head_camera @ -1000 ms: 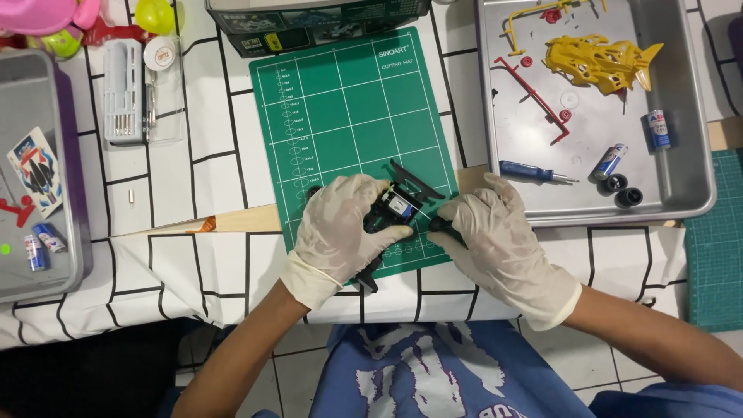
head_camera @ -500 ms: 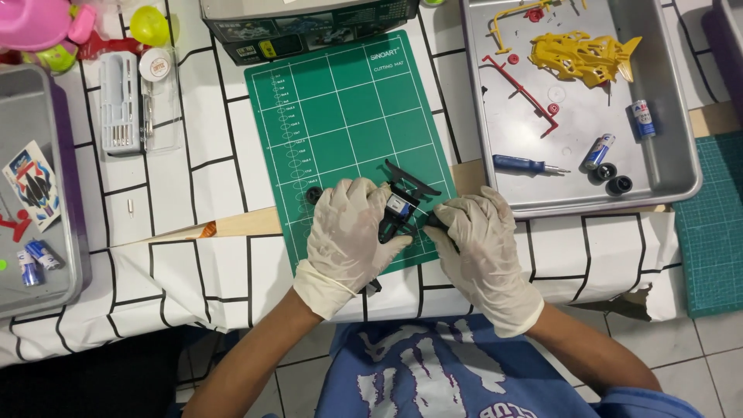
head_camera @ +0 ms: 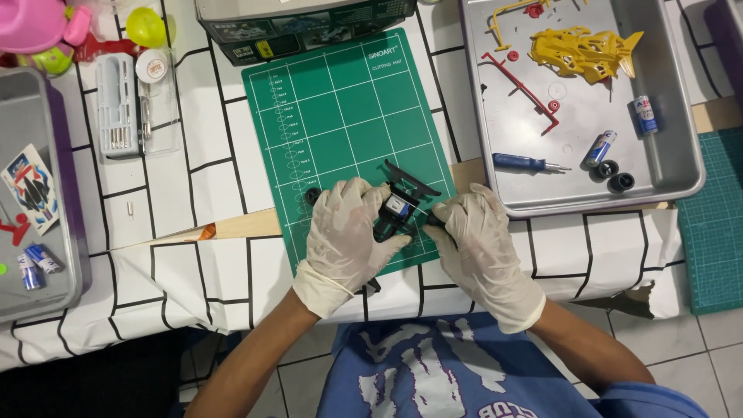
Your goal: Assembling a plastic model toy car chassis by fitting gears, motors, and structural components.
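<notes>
Hands: both wear pale latex gloves and meet over the near edge of the green cutting mat (head_camera: 340, 116).
Left hand (head_camera: 344, 232): fingers curled around the left side of the black model car chassis (head_camera: 396, 207), grasping it from the side and below.
Right hand (head_camera: 476, 236): fingertips pinched on the chassis's right end, so the chassis is clasped between both hands.
Chassis: held just above the lower right part of the mat, tilted, a small blue and white piece showing in its middle; a black wing-like bar juts out at its far end.
Small black wheel (head_camera: 312, 195): lies on the mat just left of the left hand.
Metal tray (head_camera: 681, 166): to the right of the mat, holding a yellow car body shell (head_camera: 584, 53), red part sprue (head_camera: 526, 89), blue-handled screwdriver (head_camera: 526, 163), two batteries and two black tyres (head_camera: 614, 175).
Tool case (head_camera: 118, 104): clear, well to the left of the mat, beside a roll of tape (head_camera: 153, 66).
Table cover: white cloth with black grid lines.
</notes>
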